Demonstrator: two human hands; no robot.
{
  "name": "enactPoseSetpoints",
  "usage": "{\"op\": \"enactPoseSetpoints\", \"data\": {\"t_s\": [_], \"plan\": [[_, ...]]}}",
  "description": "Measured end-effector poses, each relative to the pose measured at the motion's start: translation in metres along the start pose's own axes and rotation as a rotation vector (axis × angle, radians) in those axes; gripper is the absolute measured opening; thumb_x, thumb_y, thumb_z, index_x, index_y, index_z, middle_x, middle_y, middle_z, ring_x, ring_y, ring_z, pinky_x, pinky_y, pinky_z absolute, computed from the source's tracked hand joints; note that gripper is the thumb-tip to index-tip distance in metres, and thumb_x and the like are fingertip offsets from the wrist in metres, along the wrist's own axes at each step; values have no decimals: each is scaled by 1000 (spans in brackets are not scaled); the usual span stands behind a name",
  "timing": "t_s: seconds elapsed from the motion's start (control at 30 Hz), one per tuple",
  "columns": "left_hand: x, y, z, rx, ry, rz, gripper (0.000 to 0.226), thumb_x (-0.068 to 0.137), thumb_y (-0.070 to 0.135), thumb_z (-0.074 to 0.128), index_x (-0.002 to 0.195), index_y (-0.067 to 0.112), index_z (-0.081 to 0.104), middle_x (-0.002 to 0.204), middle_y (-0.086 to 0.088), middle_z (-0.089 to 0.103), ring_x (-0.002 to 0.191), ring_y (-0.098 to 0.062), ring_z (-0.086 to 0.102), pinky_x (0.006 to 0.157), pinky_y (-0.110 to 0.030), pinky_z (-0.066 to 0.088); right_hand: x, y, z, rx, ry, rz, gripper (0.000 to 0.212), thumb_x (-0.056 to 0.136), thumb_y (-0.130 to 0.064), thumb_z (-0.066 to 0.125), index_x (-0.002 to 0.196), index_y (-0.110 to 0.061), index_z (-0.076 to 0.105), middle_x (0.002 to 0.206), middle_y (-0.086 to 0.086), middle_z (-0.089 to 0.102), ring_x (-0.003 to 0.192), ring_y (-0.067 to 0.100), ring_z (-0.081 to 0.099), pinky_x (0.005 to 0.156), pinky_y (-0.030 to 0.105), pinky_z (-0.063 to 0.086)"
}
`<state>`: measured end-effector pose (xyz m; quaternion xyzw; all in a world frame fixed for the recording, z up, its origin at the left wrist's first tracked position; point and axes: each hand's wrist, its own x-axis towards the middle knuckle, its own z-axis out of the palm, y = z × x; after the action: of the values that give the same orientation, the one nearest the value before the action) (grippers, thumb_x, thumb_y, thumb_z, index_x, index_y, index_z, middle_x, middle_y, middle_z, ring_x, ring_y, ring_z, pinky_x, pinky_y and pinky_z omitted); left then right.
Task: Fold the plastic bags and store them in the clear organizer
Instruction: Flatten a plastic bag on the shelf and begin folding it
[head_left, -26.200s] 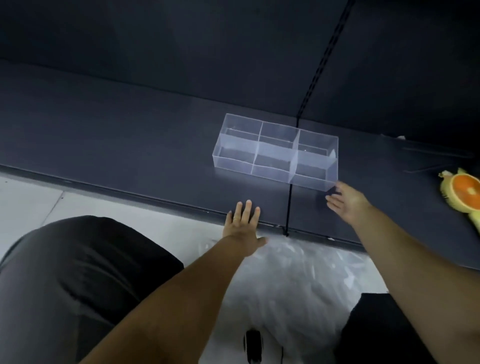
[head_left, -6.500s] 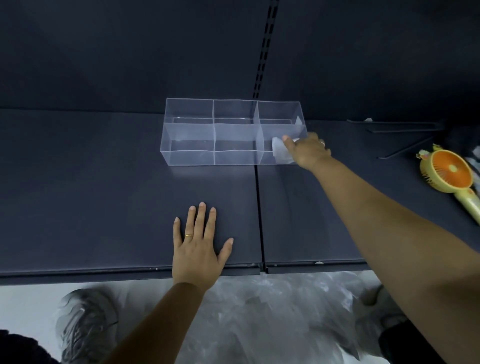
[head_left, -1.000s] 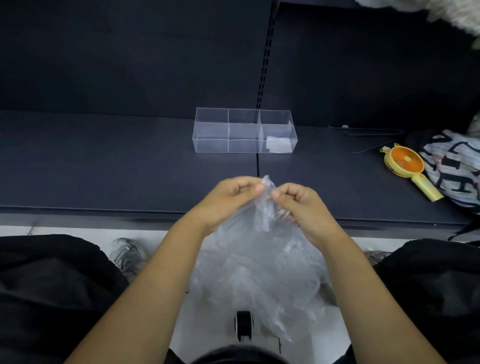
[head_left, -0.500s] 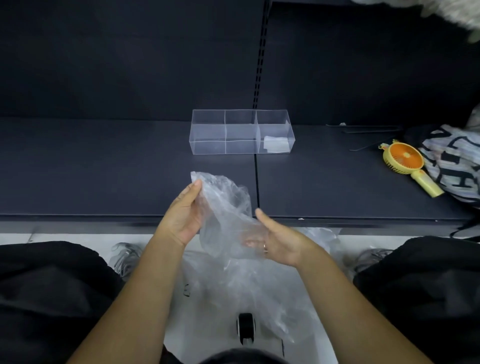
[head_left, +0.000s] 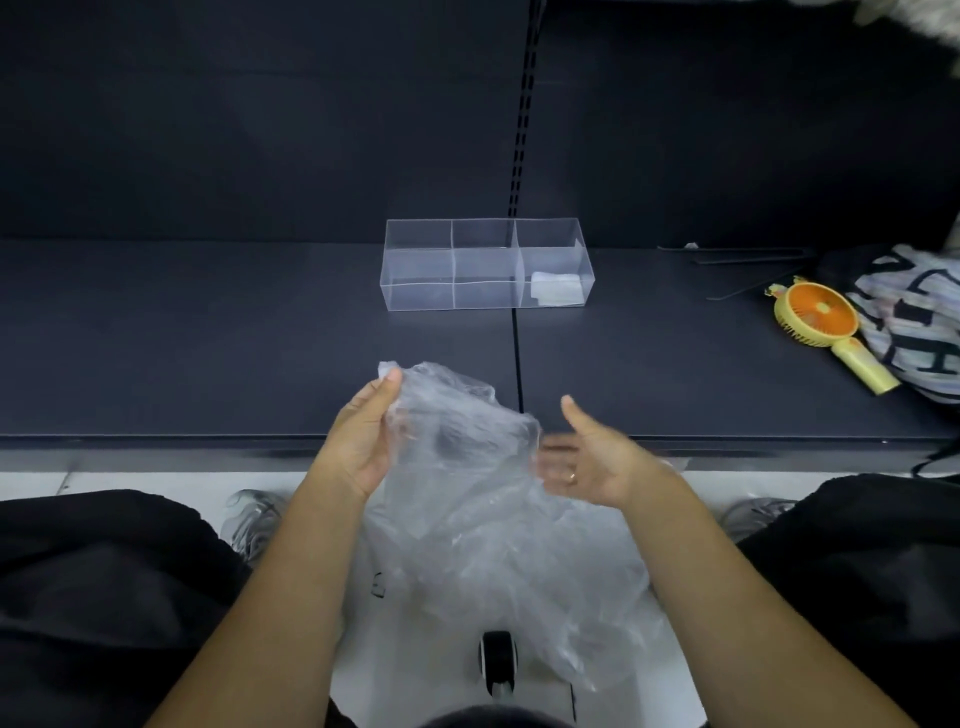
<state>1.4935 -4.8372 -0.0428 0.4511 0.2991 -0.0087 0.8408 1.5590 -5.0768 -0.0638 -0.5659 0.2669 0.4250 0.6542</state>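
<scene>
Right hand (head_left: 592, 462) shifted right; bag (head_left: 467, 483) near dark shelf (head_left: 208, 338).

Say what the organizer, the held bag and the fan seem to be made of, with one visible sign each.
Organizer: rigid clear plastic, perhaps acrylic, glossy; flat straight walls, see-through, bright edges.
Bag: thin soft plastic film, shiny; see-through and crumpled, with glinting creases.
Fan: probably hard moulded plastic, yellow and orange, smooth; exact finish unclear.

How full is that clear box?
Mostly empty: one folded bag lies at the right end of the clear organizer; its other compartments look bare.
</scene>
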Motion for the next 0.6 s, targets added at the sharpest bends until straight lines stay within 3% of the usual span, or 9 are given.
{"op": "enactPoseSetpoints", "data": {"t_s": [0.03,0.1,0.17,0.23,0.27,0.3,0.37,0.43,0.6], "plan": [[-1,-1,1,15,-19,-9,51,86,34,64,127,4,57,121,-16,63,100,-23,65,91,-37,53,5,5,8,-5,-32,105,68,84,-64,55,119,-5,54,109,11,63,77,25,61,87,41,47],[-3,-5,2,30,-58,-28,58,84,36,64,128,0,56,118,-16,65,103,-25,64,90,-36,54,16,13,23,56,-95,203,59,81,-62,61,111,-12,62,104,11,69,89,30,65,85,42,51],[-4,-7,-1,41,-91,-38,60,82,36,63,129,-2,54,118,-18,63,104,-27,62,93,-38,52,26,14,33,181,-80,194,45,83,-48,69,110,-13,66,109,9,70,100,28,64,96,40,48],[-3,-8,-6,50,-119,-31,56,84,33,62,128,1,52,119,-20,58,104,-28,59,95,-39,49,37,12,39,220,11,179,26,87,-29,70,103,-9,66,101,10,69,93,25,65,103,34,44],[-2,-8,-9,40,-131,-31,51,85,30,61,127,4,50,121,-22,55,106,-29,57,98,-40,46,42,12,39,200,60,178,15,88,-21,68,93,-7,65,87,10,68,78,22,65,94,29,51],[1,-8,-12,24,-140,-37,46,87,28,60,126,7,47,123,-23,51,110,-31,54,103,-42,42,45,13,37,178,101,162,11,89,-14,66,83,-6,63,69,8,65,60,17,61,73,22,55],[7,-9,-19,-9,-115,-36,37,90,23,58,122,12,44,125,-24,45,116,-34,47,111,-46,31,48,10,26,219,165,84,18,90,-8,64,72,-6,60,44,3,58,34,7,50,38,13,41],[15,-10,-26,-29,-40,-15,28,94,22,56,118,12,45,124,-22,44,116,-33,45,113,-47,28,46,2,12,216,254,-57,15,89,-6,64,75,-11,62,41,1,59,30,3,50,32,9,32],[36,-12,-36,28,58,-29,29,93,29,59,117,12,53,116,-14,55,106,-26,53,103,-46,39,35,-37,-18,107,420,-350,19,87,-2,61,73,-14,61,46,-4,64,37,-1,52,37,10,32]]}}
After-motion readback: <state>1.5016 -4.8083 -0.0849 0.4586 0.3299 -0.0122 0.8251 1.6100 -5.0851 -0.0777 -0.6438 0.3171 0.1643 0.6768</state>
